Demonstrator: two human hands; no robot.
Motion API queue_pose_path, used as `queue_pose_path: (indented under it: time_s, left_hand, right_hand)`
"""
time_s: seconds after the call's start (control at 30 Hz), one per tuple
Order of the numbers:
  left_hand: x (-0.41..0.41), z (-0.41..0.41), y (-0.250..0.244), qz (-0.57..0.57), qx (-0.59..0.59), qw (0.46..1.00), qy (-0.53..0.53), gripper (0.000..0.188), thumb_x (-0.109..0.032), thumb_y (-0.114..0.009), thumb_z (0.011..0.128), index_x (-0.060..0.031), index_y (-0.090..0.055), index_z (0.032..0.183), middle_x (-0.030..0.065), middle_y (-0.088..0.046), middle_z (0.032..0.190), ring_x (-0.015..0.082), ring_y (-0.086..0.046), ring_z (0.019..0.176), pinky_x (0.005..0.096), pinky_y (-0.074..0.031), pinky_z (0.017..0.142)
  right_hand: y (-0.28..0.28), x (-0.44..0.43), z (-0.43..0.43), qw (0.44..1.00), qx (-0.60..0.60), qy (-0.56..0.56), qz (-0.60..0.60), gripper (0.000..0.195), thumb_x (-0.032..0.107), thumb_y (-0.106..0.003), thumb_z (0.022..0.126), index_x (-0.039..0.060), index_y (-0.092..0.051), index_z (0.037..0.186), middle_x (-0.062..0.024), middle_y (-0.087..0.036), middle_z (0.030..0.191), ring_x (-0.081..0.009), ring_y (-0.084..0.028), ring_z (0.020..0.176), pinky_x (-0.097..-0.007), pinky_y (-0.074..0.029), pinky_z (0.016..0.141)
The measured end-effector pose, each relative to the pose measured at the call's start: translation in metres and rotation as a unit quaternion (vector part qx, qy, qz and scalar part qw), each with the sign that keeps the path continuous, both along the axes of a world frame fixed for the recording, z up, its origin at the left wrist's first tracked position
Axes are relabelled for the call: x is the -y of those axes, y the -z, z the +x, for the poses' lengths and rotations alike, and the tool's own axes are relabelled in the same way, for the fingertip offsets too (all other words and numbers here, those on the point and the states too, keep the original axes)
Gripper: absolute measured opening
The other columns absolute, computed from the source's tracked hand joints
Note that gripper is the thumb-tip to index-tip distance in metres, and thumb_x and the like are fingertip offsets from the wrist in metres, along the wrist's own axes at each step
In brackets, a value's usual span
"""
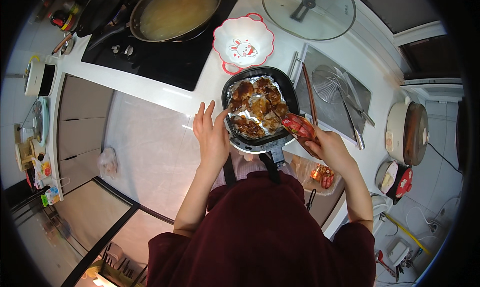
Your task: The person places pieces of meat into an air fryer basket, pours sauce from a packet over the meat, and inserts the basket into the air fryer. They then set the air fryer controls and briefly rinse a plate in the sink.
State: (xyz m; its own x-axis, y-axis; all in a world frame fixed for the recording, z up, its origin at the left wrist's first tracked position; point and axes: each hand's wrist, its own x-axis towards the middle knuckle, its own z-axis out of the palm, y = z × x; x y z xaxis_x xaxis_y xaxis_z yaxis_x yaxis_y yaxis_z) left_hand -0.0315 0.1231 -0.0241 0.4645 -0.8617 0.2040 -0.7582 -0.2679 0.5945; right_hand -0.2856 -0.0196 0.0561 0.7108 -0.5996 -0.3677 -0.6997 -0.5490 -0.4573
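A black air fryer basket [287, 88] sits before me, its inside lined with aluminium foil [258, 116]. Several pieces of meat [249, 127] lie on the foil under a dark brown sauce. My right hand [326, 148] grips a red printed sauce packet [299, 127], tilted with its end over the basket's right front corner. At the basket's left side, my left hand [210, 135] has its fingers spread and holds nothing; the index fingertip is at the rim, and I cannot tell if it touches. The basket's handle [277, 155] points towards me.
A scalloped white bowl [240, 35] with red handles stands just behind the basket. To the right lie chopsticks [309, 93], a wire skimmer [330, 84] and a knife [354, 125]. A pan of liquid [176, 13] is on the black cooktop [157, 65]; a glass lid [326, 20] lies at the back.
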Motion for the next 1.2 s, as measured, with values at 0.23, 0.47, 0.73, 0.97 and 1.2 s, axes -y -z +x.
queue_pose_path:
  time_s: [0.23,0.47,0.73,0.97,1.2]
  left_hand:
    - [0.002,-0.002,0.000,0.001,-0.004,1.000,-0.002,0.038,0.008,-0.049,0.081,-0.0095,-0.058,0.114,0.0158,-0.041,0.135,0.0370,-0.027,0.132,0.0475,-0.021,0.105]
    - [0.000,-0.003,0.003,-0.001,0.006,1.000,0.006,0.044,0.009,-0.054,0.074,-0.0073,-0.056,0.115,0.0181,-0.039,0.135,0.0387,-0.027,0.131,0.0504,-0.023,0.104]
    - [0.006,-0.004,0.003,-0.004,0.013,1.000,0.015,0.041,0.008,-0.053,0.076,-0.0069,-0.056,0.114,0.0184,-0.039,0.135,0.0391,-0.027,0.131,0.0507,-0.022,0.105]
    - [0.007,-0.006,0.003,0.007,0.014,1.000,0.017,0.040,0.007,-0.053,0.076,-0.0073,-0.057,0.114,0.0184,-0.039,0.135,0.0387,-0.027,0.131,0.0510,-0.022,0.105]
    - [0.008,-0.004,0.003,0.003,0.016,1.000,0.016,0.040,0.007,-0.053,0.076,-0.0072,-0.057,0.113,0.0185,-0.039,0.135,0.0386,-0.027,0.131,0.0513,-0.022,0.105]
  right_hand:
    - [0.000,0.005,0.007,0.998,-0.041,-0.036,-0.015,0.025,0.017,-0.060,0.083,0.0079,-0.048,0.104,-0.0171,-0.061,0.072,-0.0377,-0.060,0.070,-0.0462,-0.046,0.061]
    - [-0.005,0.006,0.003,0.996,-0.045,-0.074,-0.023,0.025,0.016,-0.059,0.083,0.0084,-0.048,0.104,-0.0159,-0.061,0.070,-0.0364,-0.060,0.068,-0.0458,-0.046,0.058]
    - [0.003,0.010,0.010,0.996,-0.040,-0.054,-0.065,0.025,0.017,-0.059,0.083,0.0080,-0.048,0.104,-0.0146,-0.061,0.069,-0.0353,-0.061,0.067,-0.0453,-0.047,0.057]
    - [0.000,0.010,0.004,0.997,-0.039,-0.047,-0.042,0.026,0.017,-0.061,0.082,0.0064,-0.049,0.102,-0.0170,-0.061,0.070,-0.0370,-0.060,0.069,-0.0463,-0.046,0.060]
    - [-0.005,0.008,0.005,0.997,-0.047,-0.060,0.005,0.026,0.017,-0.062,0.081,0.0065,-0.049,0.101,-0.0180,-0.060,0.070,-0.0383,-0.059,0.068,-0.0468,-0.045,0.061]
